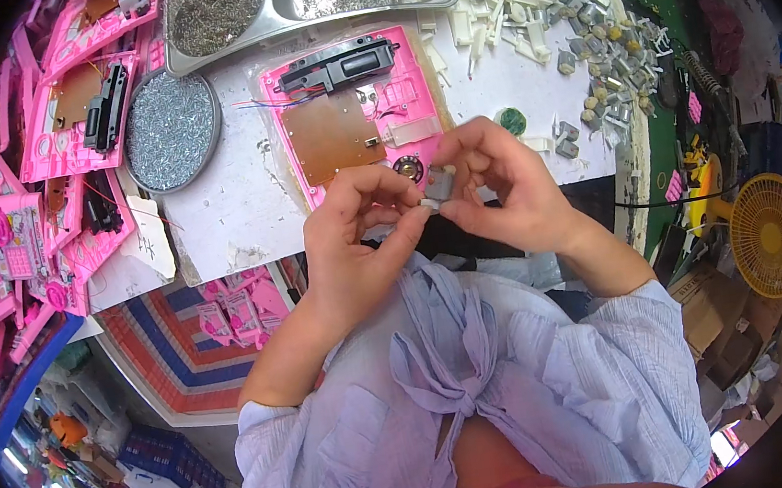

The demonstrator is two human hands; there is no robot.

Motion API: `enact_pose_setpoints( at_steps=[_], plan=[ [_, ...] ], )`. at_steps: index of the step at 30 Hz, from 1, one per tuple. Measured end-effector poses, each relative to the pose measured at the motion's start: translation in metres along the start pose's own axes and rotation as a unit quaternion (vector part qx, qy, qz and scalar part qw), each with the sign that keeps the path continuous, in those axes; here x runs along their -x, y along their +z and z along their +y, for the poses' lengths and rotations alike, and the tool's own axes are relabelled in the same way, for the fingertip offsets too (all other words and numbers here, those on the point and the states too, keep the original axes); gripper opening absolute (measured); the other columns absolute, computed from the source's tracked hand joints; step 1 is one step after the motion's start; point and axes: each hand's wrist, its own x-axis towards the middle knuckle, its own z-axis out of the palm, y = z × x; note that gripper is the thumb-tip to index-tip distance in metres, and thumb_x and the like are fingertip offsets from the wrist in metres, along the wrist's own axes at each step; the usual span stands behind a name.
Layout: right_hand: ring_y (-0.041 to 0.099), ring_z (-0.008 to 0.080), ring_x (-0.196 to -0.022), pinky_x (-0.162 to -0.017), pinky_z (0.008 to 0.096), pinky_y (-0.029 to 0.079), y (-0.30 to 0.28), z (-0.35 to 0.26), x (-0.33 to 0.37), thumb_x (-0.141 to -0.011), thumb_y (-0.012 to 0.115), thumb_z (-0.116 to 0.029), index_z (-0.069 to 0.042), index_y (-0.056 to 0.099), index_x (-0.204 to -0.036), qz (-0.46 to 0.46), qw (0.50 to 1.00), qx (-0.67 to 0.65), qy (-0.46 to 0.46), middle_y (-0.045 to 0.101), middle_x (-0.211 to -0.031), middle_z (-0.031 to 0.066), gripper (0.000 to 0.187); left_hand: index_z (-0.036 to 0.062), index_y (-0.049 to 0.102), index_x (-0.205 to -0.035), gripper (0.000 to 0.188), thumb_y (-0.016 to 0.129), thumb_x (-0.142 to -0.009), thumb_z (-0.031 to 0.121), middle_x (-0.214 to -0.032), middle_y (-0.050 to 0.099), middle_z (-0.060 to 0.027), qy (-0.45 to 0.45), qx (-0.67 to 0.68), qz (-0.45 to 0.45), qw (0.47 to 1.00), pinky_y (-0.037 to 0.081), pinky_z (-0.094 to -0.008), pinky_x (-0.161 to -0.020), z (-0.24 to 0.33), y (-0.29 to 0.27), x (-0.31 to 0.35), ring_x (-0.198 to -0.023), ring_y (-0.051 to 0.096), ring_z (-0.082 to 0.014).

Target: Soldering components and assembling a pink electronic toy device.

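Both my hands meet over the table's near edge, in front of an opened pink plastic housing (409,91). Thumb and finger of my left hand (354,219) pinch a small white plastic piece (430,204). A small grey block (440,184) sits between the curled fingers of my right hand (513,199), right beside the white piece. Whether the two pieces are joined, I cannot tell. The housing lies face down on the white table, with a brown circuit board (329,137), a long black plastic unit (337,65) and a round dark disc (409,167) in it.
A steel tray (283,36) with small metal parts stands at the back. Left of the housing is a round dish (216,114) of screws, then stacked pink housings (16,234). Loose white and grey parts (596,57) cover the right side, near a green round object (511,120).
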Motion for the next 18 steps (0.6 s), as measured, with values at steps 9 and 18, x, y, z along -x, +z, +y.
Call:
enact_pose_setpoints(
  at_steps=[9, 18],
  plan=[
    [0.07, 0.0277, -0.086, -0.073, 0.035, 0.056, -0.01, -0.017, -0.011, -0.073, 0.084, -0.003, -0.006, 0.068, -0.106, 0.002, 0.902, 0.313, -0.296, 0.073, -0.1, 0.0104, 0.036, -0.0011, 0.064, -0.099, 0.026, 0.075, -0.077, -0.01, -0.095, 0.071, -0.0145, 0.213, -0.201, -0.014, 0.956, 0.056, -0.0343, -0.073, -0.003, -0.009, -0.005, -0.085, 0.07, -0.0268],
    [0.069, 0.0292, -0.087, -0.069, 0.0359, 0.059, -0.007, -0.008, -0.015, -0.072, 0.081, -0.002, -0.004, 0.066, -0.106, -0.003, 0.867, 0.325, -0.378, 0.07, -0.101, 0.0109, 0.037, -0.0002, 0.064, -0.098, 0.026, 0.077, -0.077, -0.008, -0.105, 0.067, -0.0173, 0.249, -0.278, -0.046, 0.927, 0.054, -0.0348, -0.079, 0.008, -0.015, -0.01, -0.091, 0.067, -0.0294]
  ],
)
